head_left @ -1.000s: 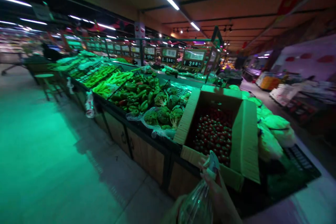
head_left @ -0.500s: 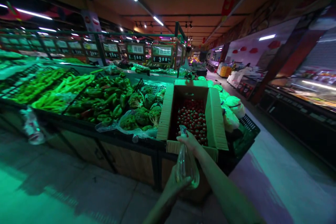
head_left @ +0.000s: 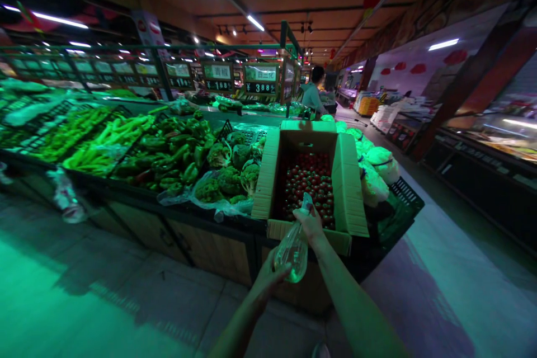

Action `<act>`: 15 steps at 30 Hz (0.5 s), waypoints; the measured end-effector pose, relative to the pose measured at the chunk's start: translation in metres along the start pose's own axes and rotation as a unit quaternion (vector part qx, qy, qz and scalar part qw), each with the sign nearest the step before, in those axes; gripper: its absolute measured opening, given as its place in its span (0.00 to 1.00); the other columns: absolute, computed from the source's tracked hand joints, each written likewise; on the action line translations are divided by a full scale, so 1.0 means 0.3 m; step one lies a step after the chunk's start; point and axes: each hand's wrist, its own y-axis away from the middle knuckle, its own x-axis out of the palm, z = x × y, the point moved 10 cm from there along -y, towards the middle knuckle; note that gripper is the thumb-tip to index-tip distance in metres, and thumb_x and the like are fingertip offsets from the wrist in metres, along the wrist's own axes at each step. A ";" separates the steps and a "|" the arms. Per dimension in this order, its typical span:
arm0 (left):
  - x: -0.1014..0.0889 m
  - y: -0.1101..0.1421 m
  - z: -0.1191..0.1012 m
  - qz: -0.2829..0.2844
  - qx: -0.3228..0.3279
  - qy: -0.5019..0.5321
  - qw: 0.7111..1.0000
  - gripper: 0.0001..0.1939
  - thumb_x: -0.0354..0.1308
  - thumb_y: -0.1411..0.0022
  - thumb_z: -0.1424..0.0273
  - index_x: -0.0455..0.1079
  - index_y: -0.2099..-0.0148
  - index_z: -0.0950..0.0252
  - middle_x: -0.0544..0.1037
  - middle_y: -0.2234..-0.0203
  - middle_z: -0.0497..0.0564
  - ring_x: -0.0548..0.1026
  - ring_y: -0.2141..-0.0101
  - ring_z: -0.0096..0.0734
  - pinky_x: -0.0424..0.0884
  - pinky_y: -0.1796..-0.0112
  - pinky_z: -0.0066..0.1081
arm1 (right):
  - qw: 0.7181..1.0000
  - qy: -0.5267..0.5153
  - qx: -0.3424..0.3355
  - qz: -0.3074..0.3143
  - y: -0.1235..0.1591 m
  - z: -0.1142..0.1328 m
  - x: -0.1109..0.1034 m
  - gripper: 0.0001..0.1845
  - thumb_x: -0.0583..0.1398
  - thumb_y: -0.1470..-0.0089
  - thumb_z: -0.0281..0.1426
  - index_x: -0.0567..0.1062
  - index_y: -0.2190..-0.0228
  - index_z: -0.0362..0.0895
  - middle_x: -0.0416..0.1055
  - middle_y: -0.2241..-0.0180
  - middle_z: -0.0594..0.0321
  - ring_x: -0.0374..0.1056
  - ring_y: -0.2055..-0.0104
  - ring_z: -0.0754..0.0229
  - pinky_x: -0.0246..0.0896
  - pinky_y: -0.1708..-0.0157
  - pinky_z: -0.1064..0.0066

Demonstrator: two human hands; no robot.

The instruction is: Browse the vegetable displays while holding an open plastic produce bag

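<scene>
A clear plastic bag (head_left: 293, 243) hangs between my two hands in front of a produce stand. My right hand (head_left: 309, 220) pinches the bag's top, closed on it, just over the near flap of an open cardboard box (head_left: 347, 179). Small red cherry tomatoes (head_left: 308, 182) fill that box. My left hand (head_left: 268, 275) cups the bag's bottom from below, fingers curled against it. Something sits inside the bag, but I cannot make out what.
Left of the box lie broccoli (head_left: 229, 170), green peppers (head_left: 170, 148) and long green vegetables (head_left: 92, 137) on the dark wooden stand (head_left: 210, 243). Wrapped cabbages (head_left: 373, 170) sit right of the box. A person (head_left: 312, 92) stands at the stand's far end. An aisle runs along the right.
The view swung right, then steadied facing the tomato box. My hands with the bag came up into full view and moved slightly closer to the box. A person appeared at the far end.
</scene>
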 end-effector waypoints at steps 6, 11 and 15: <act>-0.029 -0.034 0.010 0.001 -0.002 -0.009 1.000 0.49 0.72 0.50 0.47 0.62 0.32 0.64 0.72 0.37 0.64 0.67 0.36 0.62 0.68 0.43 0.49 | 0.999 0.048 -0.016 0.007 -0.010 0.016 0.012 0.24 0.65 0.56 0.42 0.74 0.57 0.44 0.78 0.63 0.60 0.75 0.59 0.54 0.69 0.58 0.67; -0.046 -0.005 0.117 -0.019 -0.053 -0.001 0.998 0.48 0.70 0.50 0.43 0.63 0.34 0.60 0.75 0.40 0.61 0.72 0.41 0.59 0.69 0.49 0.46 | 0.985 0.160 -0.041 0.045 0.013 0.036 0.059 0.19 0.65 0.54 0.36 0.74 0.58 0.46 0.78 0.67 0.64 0.74 0.63 0.54 0.66 0.58 0.66; -0.036 0.017 0.144 -0.016 -0.047 0.018 0.999 0.45 0.68 0.49 0.41 0.66 0.37 0.62 0.80 0.48 0.60 0.78 0.49 0.53 0.72 0.53 0.42 | 0.963 0.255 -0.058 0.061 0.044 0.057 0.086 0.12 0.66 0.51 0.36 0.74 0.64 0.47 0.77 0.68 0.61 0.74 0.61 0.50 0.63 0.59 0.64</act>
